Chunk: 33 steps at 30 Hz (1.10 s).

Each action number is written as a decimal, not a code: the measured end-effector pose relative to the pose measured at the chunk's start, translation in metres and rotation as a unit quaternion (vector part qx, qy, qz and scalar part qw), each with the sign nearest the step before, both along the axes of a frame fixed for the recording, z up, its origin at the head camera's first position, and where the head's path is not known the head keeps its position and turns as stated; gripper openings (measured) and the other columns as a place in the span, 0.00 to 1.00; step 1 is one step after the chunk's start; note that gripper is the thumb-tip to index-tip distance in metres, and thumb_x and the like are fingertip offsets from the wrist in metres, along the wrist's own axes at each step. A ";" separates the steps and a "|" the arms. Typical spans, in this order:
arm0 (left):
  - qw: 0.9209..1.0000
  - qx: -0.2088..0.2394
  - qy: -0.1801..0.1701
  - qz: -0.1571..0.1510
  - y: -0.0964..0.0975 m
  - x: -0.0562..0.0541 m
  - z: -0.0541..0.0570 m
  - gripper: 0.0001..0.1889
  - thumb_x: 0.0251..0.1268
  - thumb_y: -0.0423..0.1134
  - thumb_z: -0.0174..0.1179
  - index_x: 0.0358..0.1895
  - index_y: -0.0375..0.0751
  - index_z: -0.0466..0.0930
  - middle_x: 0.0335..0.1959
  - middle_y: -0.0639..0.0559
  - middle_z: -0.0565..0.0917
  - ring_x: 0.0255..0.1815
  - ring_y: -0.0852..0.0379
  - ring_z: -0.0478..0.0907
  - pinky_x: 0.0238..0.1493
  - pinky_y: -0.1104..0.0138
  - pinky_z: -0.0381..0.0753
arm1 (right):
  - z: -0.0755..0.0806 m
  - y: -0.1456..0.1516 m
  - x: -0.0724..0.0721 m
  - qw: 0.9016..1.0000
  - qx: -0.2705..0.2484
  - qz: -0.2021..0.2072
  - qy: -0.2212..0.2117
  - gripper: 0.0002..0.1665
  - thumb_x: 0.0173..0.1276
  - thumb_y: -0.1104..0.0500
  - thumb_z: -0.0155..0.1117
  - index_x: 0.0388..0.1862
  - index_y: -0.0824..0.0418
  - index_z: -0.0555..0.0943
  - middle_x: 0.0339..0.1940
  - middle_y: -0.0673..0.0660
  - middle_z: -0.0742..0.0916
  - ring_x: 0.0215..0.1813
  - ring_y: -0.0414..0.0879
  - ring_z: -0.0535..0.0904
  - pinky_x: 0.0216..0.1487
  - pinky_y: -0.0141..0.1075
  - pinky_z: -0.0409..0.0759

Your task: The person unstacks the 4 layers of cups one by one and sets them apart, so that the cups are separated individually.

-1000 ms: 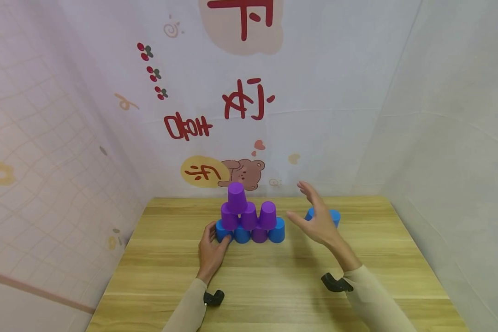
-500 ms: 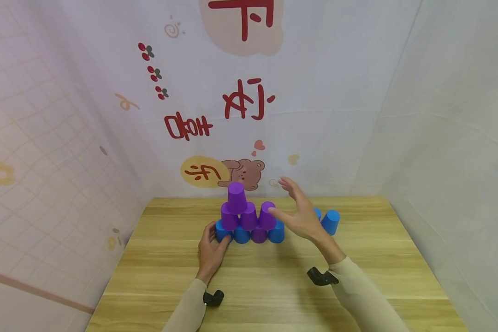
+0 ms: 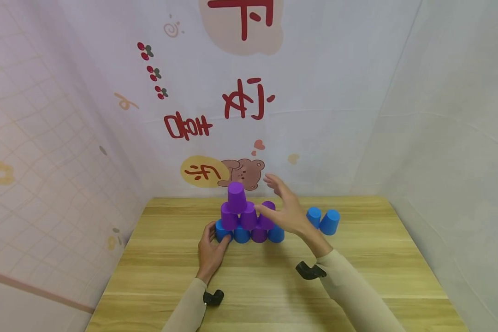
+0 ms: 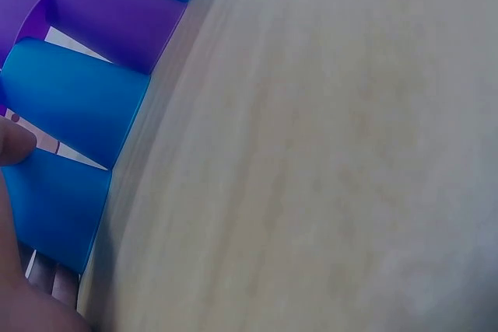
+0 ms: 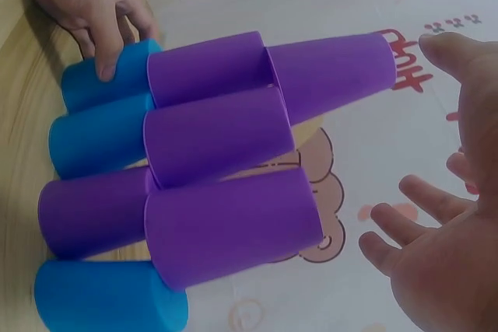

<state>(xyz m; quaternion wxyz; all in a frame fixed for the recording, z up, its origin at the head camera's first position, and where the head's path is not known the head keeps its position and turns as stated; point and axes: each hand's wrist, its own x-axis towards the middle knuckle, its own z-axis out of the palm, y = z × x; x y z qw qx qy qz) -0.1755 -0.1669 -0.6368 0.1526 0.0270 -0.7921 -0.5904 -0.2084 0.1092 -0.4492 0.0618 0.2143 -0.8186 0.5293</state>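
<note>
Upside-down plastic cups form a stepped stack in the middle of the table. Its bottom row is a blue cup [image 4: 58, 207] at the left end, another blue cup [image 3: 242, 234], a purple cup [image 3: 259, 234] and a right-end blue cup [image 5: 101, 297]. Three purple cups make the second row, the rightmost purple cup [image 5: 233, 227] among them. A top purple cup [image 3: 236, 198] stands over the left pair. My left hand [image 3: 210, 253] holds the left-end blue cup between thumb and fingers. With fingers spread and nothing held, my right hand [image 3: 288, 213] hovers by the stack's right side.
Two blue cups, a nearer-left blue cup [image 3: 313, 216] and a right blue cup [image 3: 330, 222], stand upside down to the right of the stack. Behind the wooden table [image 3: 265, 286] hangs a printed white cloth [image 3: 332, 129].
My right hand has moved left from in front of the two separate blue cups to the stack, uncovering those cups. The left hand and the stacked cups have stayed put.
</note>
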 end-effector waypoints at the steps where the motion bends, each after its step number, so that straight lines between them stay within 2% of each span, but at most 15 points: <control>1: 1.000 0.000 0.001 0.000 0.000 0.000 0.000 0.32 0.72 0.36 0.76 0.77 0.48 0.77 0.74 0.43 0.85 0.78 0.41 0.82 0.84 0.42 0.80 | 0.001 -0.002 0.000 1.000 0.001 0.001 -0.002 0.56 0.72 0.48 0.83 0.92 0.39 0.62 0.89 0.51 0.76 0.91 0.57 0.70 0.92 0.62 0.69; 6: 1.000 -0.001 0.005 0.000 0.000 0.000 -0.001 0.32 0.72 0.36 0.76 0.77 0.47 0.77 0.73 0.42 0.85 0.77 0.40 0.82 0.84 0.42 0.80 | 0.003 -0.012 -0.002 1.000 0.005 0.013 -0.005 0.56 0.73 0.45 0.81 0.92 0.39 0.61 0.88 0.50 0.76 0.90 0.57 0.70 0.92 0.61 0.70; 15: 1.000 -0.010 0.014 0.007 0.001 -0.002 -0.003 0.32 0.73 0.36 0.76 0.77 0.46 0.77 0.73 0.43 0.86 0.77 0.40 0.83 0.83 0.41 0.81 | 0.004 -0.029 -0.006 0.999 -0.004 0.038 0.010 0.54 0.73 0.49 0.82 0.92 0.44 0.63 0.85 0.56 0.79 0.88 0.58 0.74 0.89 0.63 0.73; 22: 1.000 -0.014 0.013 0.009 0.001 -0.003 -0.003 0.31 0.73 0.36 0.75 0.77 0.45 0.77 0.72 0.42 0.86 0.76 0.40 0.84 0.82 0.42 0.82 | 0.004 -0.042 -0.009 0.999 -0.013 0.051 0.002 0.51 0.75 0.48 0.81 0.90 0.41 0.65 0.83 0.54 0.81 0.86 0.61 0.75 0.88 0.64 0.75; 28: 1.000 -0.005 0.005 0.004 0.000 -0.003 -0.002 0.32 0.72 0.36 0.76 0.77 0.45 0.77 0.73 0.42 0.86 0.77 0.42 0.83 0.83 0.44 0.81 | 0.004 -0.050 -0.011 0.998 -0.019 0.051 -0.004 0.51 0.75 0.50 0.81 0.90 0.47 0.66 0.83 0.59 0.81 0.86 0.66 0.76 0.87 0.64 0.77; 33: 1.000 -0.006 0.005 0.003 -0.001 -0.003 -0.002 0.32 0.72 0.36 0.76 0.77 0.45 0.77 0.73 0.42 0.86 0.77 0.41 0.83 0.83 0.44 0.81 | 0.002 -0.055 -0.013 0.999 -0.021 0.048 -0.005 0.50 0.75 0.52 0.81 0.90 0.51 0.66 0.82 0.62 0.81 0.84 0.64 0.78 0.85 0.61 0.79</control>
